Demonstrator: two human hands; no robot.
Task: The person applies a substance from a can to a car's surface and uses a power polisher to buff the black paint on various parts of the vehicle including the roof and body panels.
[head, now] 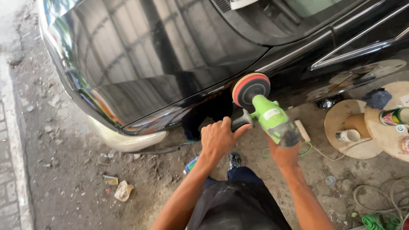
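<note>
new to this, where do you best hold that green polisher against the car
Two hands: one on the black side handle from the left, as the left hand does, the other around the rear of the green polisher from behind, like the right hand. Its long body needs steadying behind the pad.

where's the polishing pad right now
In the head view, the polishing pad sits just right of centre, pressed to the black car's side panel, on the green polisher held by both hands.
</note>
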